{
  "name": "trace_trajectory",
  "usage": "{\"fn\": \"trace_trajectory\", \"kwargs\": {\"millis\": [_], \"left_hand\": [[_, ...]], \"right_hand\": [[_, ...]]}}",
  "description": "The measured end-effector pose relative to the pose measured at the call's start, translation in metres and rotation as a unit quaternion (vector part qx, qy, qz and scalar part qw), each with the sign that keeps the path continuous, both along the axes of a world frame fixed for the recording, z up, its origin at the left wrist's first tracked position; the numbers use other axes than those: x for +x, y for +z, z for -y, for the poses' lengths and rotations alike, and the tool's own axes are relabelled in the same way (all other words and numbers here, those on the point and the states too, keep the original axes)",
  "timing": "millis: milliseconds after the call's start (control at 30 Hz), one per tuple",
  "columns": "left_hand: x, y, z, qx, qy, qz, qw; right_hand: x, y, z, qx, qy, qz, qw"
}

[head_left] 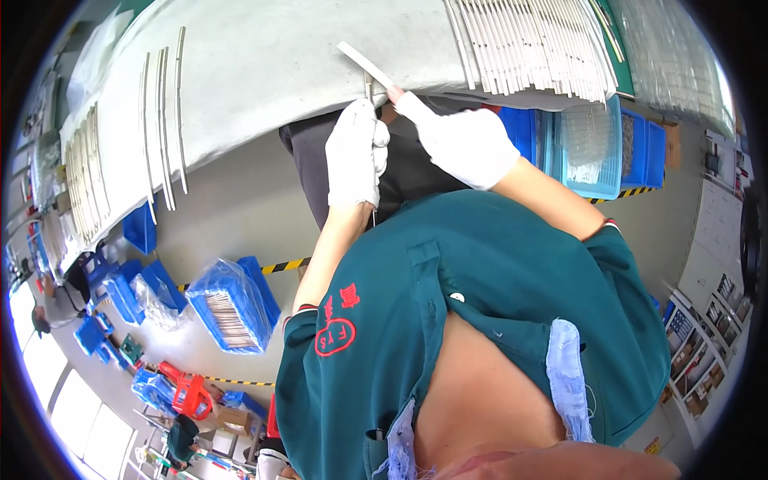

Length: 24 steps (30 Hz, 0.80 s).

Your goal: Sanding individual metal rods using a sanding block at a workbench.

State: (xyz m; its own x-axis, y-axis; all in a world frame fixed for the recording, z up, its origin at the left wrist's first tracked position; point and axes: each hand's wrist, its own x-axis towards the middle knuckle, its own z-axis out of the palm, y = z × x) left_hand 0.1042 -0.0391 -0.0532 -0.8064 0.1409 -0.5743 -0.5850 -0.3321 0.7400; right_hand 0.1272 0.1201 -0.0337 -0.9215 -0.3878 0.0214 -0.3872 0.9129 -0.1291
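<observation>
My left hand [354, 156], in a white glove, is closed in a fist near the table's front edge. Out of the top of the fist sticks the end of a thin metal rod [368, 85]; most of its length is hidden by the hand. My right hand [470, 146], gloved too but with a bare fingertip showing, pinches a flat white strip [365, 64]. This strip slants up and left over the table, crossing close to the rod's tip. Whether the two touch I cannot tell.
A pale cloth-covered table [264, 64] spans the top. On it lie a dense row of slim metal strips [532, 48] at right and several more strips [163, 120] at left, overhanging the edge. Blue bins [644, 148] stand right; a bagged blue crate [232, 308] sits left.
</observation>
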Motion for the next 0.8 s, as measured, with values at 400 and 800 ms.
{"fn": "trace_trajectory", "kwargs": {"millis": [400,800], "left_hand": [[0.001,0.003,0.0,0.027,-0.007,0.0,1.0],[0.001,-0.001,0.0,0.051,-0.001,0.005,0.999]], "right_hand": [[-0.013,0.007,0.007,-0.042,-0.04,0.085,0.995],[-0.007,-0.005,0.004,-0.018,-0.005,0.001,1.0]]}}
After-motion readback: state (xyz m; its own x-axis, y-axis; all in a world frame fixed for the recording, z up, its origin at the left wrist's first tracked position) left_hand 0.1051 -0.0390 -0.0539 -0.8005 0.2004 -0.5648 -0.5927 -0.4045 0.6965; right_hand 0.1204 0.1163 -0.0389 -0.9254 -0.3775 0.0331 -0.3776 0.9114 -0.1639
